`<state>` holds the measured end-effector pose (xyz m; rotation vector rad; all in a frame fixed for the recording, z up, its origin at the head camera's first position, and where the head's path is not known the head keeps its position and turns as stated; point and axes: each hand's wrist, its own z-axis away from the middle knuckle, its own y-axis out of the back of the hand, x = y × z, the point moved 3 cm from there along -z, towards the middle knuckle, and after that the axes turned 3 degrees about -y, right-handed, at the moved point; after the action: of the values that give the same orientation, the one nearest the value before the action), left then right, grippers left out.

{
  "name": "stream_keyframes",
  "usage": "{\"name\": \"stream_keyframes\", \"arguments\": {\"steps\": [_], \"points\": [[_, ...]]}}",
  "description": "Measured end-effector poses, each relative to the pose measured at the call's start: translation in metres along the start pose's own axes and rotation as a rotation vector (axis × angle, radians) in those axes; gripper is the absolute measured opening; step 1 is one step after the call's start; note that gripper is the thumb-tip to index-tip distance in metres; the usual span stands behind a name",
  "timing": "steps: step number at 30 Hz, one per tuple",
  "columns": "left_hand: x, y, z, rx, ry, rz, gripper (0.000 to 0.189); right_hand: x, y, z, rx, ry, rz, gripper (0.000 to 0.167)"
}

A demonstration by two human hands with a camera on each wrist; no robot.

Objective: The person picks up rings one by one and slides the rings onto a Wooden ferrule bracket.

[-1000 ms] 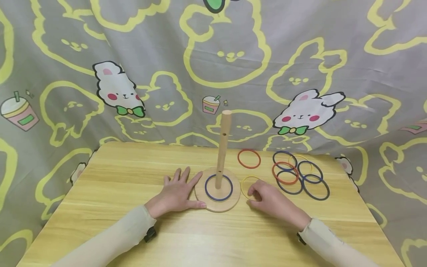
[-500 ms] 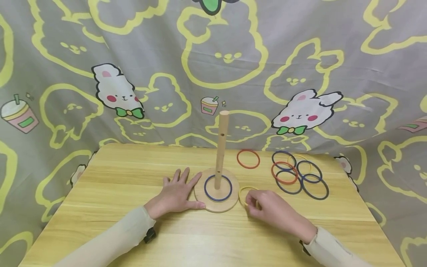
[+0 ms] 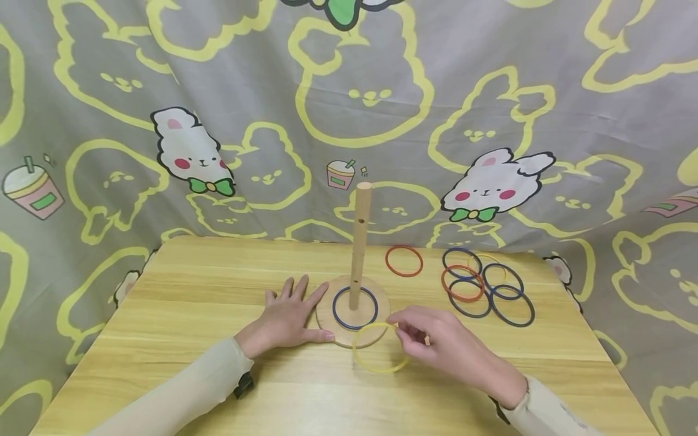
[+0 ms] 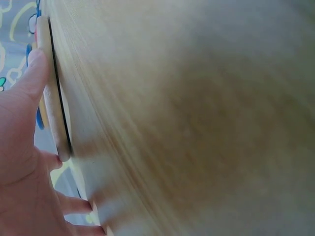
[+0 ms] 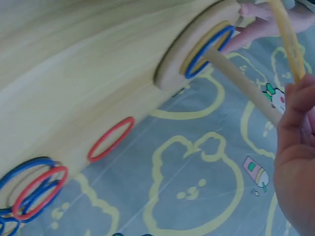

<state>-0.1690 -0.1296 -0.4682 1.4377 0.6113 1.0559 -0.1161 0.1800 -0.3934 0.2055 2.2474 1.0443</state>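
In the head view, a wooden peg point(image 3: 358, 248) stands upright on a round wooden base point(image 3: 383, 303). A blue ring point(image 3: 334, 312) lies on the base around the peg; the right wrist view shows a yellowish band point(image 5: 186, 63) just under it. My left hand point(image 3: 286, 318) rests at the base's left side, fingers spread and thumb on the rim. My right hand point(image 3: 444, 342) pinches a yellow ring point(image 3: 376, 370) by its right side. That ring is held above the table at the base's front right edge, apart from the peg. The right hand's lower fingers are partly hidden.
A red ring point(image 3: 404, 246) lies alone behind the base to the right. Farther right, several rings overlap, among them a red ring point(image 3: 443, 284), blue rings point(image 3: 532, 309) and a yellow one. A patterned curtain point(image 3: 262, 72) hangs behind the wooden table point(image 3: 218, 272).
My right hand has taken hold of the yellow ring beside the base, lifted it and drawn it left and toward me. My left hand has kept its place on the base.
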Motion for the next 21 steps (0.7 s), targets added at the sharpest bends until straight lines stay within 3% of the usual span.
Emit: {"name": "stream_keyframes", "arguments": {"steps": [6,13,21], "points": [[-0.007,-0.011,-0.003,0.029,-0.013,0.017,0.118,-0.011,0.009,-0.018,0.100,0.018,-0.053,0.035],[-0.005,-0.010,-0.003,0.016,-0.011,0.005,0.118,-0.028,0.032,-0.052,0.285,0.041,-0.114,0.034],[-0.007,-0.011,-0.004,0.017,-0.013,-0.011,0.117,-0.042,0.061,-0.088,0.436,-0.007,-0.167,0.031]]}}
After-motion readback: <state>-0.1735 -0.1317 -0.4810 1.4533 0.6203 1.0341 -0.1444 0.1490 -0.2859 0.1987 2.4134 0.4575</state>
